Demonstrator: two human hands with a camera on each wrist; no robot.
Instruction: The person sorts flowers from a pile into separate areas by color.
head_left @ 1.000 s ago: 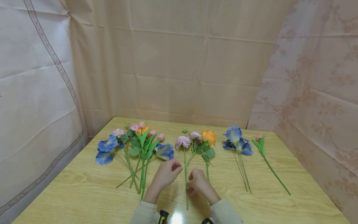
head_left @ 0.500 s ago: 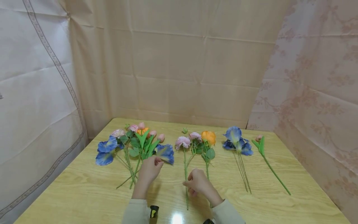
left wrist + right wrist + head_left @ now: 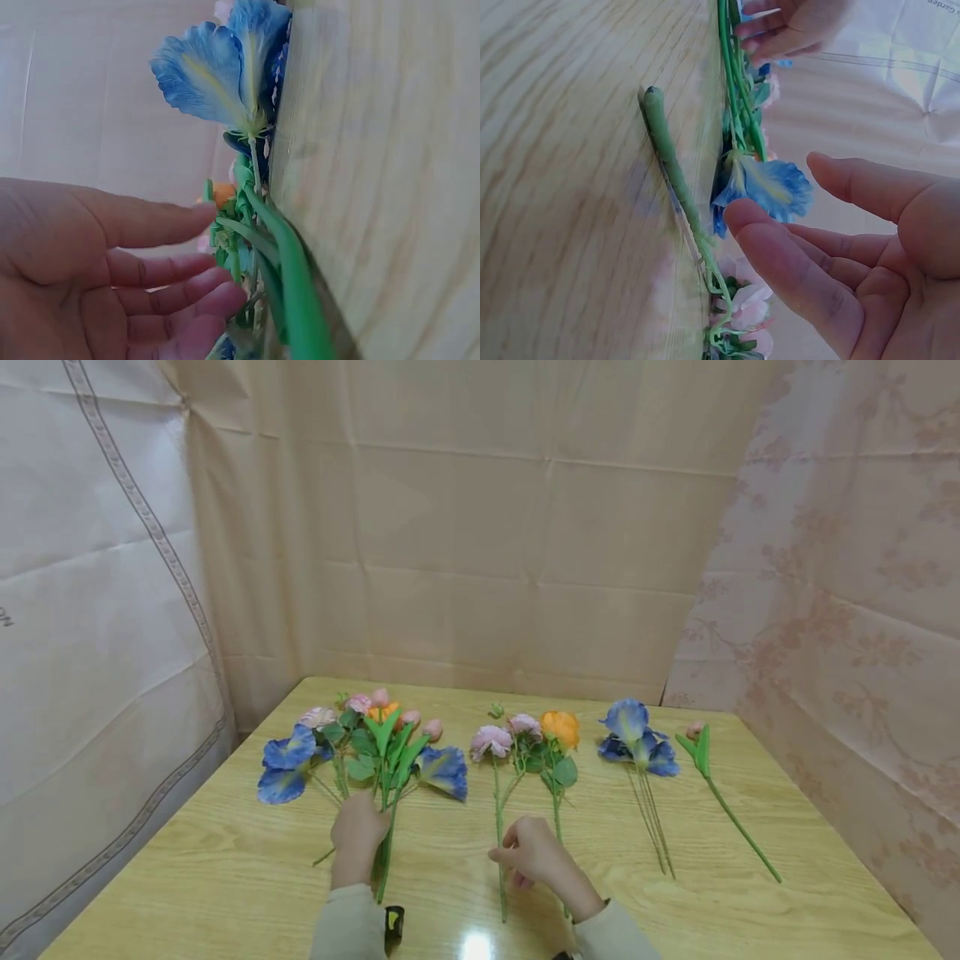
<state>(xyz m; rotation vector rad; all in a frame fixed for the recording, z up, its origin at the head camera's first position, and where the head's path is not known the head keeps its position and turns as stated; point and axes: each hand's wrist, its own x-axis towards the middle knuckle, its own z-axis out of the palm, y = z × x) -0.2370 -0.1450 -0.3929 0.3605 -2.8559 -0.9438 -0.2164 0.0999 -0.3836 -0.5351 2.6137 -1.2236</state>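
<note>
My left hand (image 3: 358, 833) is low over the stems of the left-hand flower bunch, beside the green tulip stems (image 3: 388, 852). Its fingers (image 3: 172, 300) are loosely bent and hold nothing in the left wrist view, with a blue iris (image 3: 202, 75) beyond them. That bunch mixes pink tulips (image 3: 432, 729), blue irises (image 3: 288, 752), pale pink blooms (image 3: 318, 717) and an orange one. My right hand (image 3: 536, 852) hovers by the stem of a lilac-pink flower (image 3: 491, 741); its thumb and fingers are parted around nothing in the right wrist view, near the stem's cut end (image 3: 654, 101).
An orange flower (image 3: 559, 729) and a second lilac-pink bloom (image 3: 524, 724) lie in the middle group. Further right are blue irises (image 3: 628, 720) on thin stems and a single tulip (image 3: 702, 752). Cloth drapes (image 3: 480, 527) surround the wooden table (image 3: 225, 860).
My left hand has moved left and slightly down from the middle flowers to the left bunch's stems. My right hand has stayed nearly in place, and the flowers show no clear shift.
</note>
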